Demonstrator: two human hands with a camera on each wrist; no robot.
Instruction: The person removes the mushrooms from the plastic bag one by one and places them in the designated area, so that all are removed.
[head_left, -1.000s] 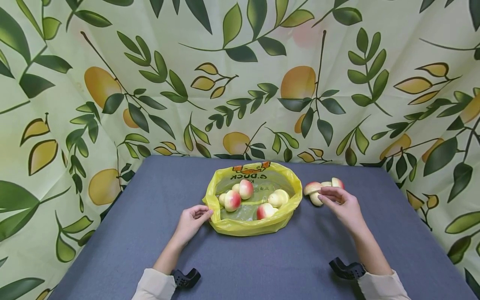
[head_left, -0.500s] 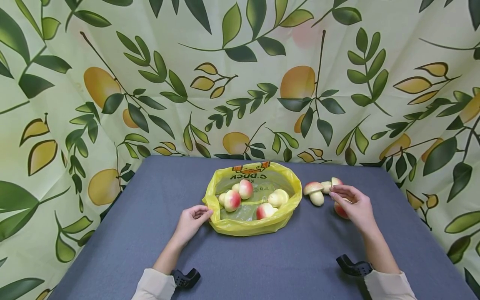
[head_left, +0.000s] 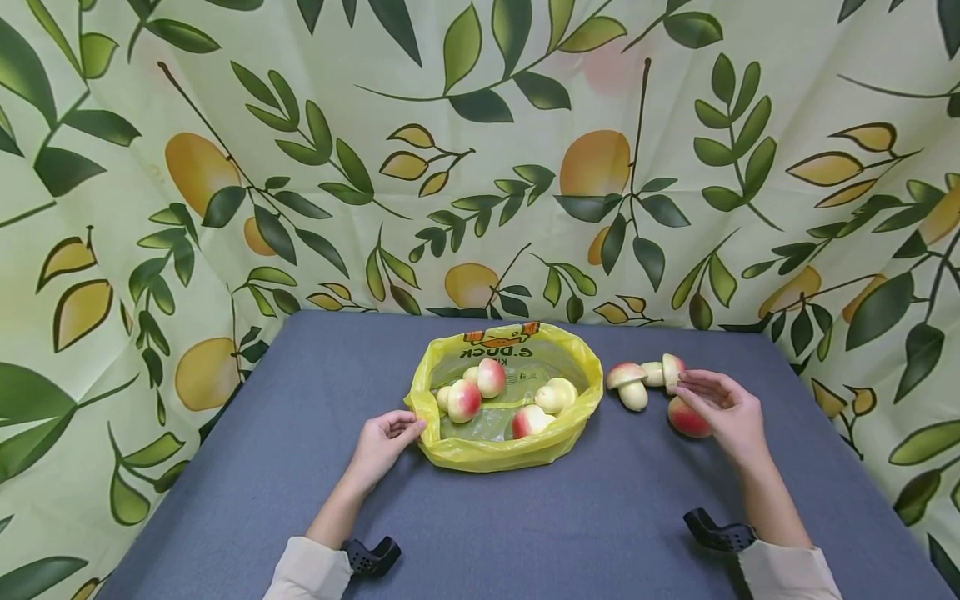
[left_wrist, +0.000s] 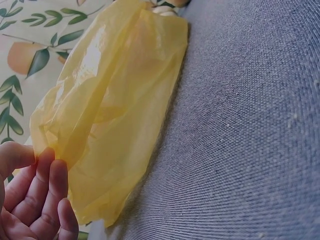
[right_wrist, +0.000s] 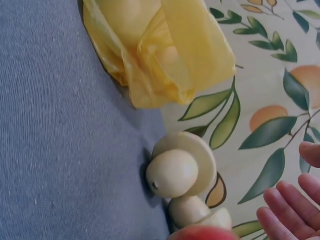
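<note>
My left hand (head_left: 380, 447) pinches the left rim of a yellow plastic bag (head_left: 487, 457) between thumb and fingers. The bag stands with its mouth wide, and several toy mushrooms (head_left: 465, 402) with red-and-white caps lie inside. To its right, my right hand (head_left: 729, 418) hovers over a mushroom with a red cap (head_left: 686, 418), partly covering it. In the right wrist view its fingers (right_wrist: 292, 207) are extended and hold nothing. Beside that hand lie a mushroom (head_left: 630, 386) nearer the bag and another mushroom (head_left: 672, 372) on its side, close to the fingertips.
A blue-grey cloth (head_left: 525, 533) covers the table. Behind and around it hangs a pale curtain (head_left: 480, 167) printed with leaves and oranges. Black wrist mounts (head_left: 372, 557) sit beneath both forearms.
My right hand has moved right, away from the mushroom nearest the bag, and now hovers over the red-capped one. The left hand keeps its grip on the bag in the same place.
</note>
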